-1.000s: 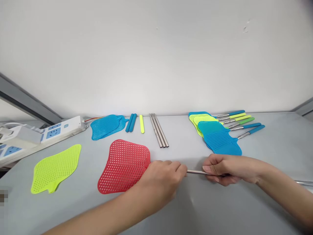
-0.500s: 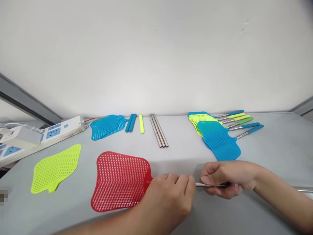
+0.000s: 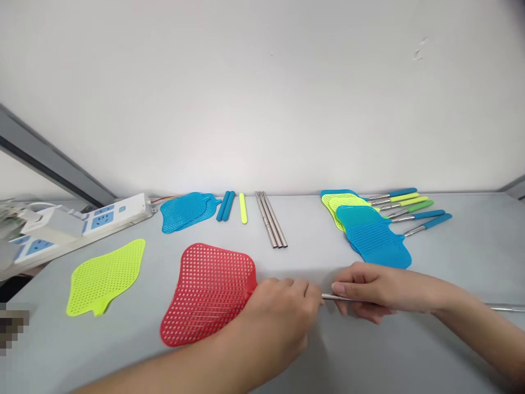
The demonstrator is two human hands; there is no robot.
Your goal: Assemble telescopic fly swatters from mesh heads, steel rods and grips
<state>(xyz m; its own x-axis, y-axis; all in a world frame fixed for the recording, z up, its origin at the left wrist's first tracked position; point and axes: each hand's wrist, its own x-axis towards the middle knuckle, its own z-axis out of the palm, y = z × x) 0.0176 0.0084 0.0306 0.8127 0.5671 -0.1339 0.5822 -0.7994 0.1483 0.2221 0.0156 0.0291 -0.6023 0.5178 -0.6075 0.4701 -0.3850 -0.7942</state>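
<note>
At the near edge of the grey table [image 3: 471, 257], the right hand [image 3: 377, 293] pinches a thin steel rod [image 3: 338, 297], its tip just beside the left hand [image 3: 274, 323], which closes on a red plastic fly swatter head [image 3: 207, 293] at its neck, with a lime swatter head [image 3: 105, 278] to the left.

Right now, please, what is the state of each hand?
Left hand: closed, holding the red plastic fly swatter at its neck.
Right hand: closed, holding a steel rod handle.
</note>
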